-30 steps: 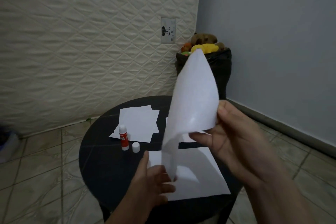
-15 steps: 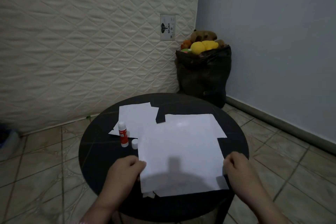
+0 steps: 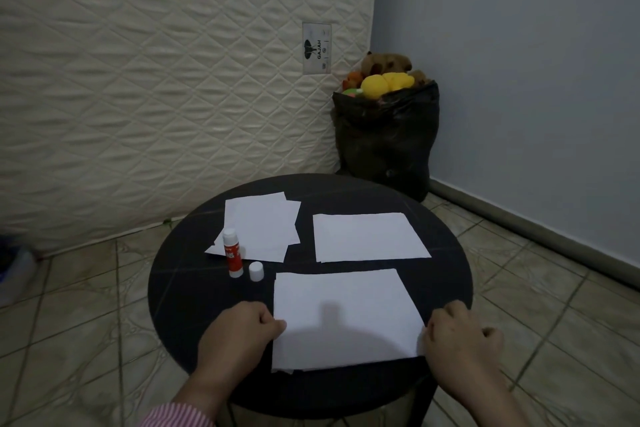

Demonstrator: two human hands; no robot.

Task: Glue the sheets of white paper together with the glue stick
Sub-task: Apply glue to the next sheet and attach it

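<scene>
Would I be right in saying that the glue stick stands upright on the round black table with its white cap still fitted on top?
Not quite. The head view shows the glue stick standing upright on the round black table, but uncapped: its white cap stands on the table just right of it, apart from the stick.

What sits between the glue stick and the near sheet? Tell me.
The head view shows the glue stick's white cap standing upright on the black round table, right of the uncapped glue stick and just left of the near paper sheet.
</scene>
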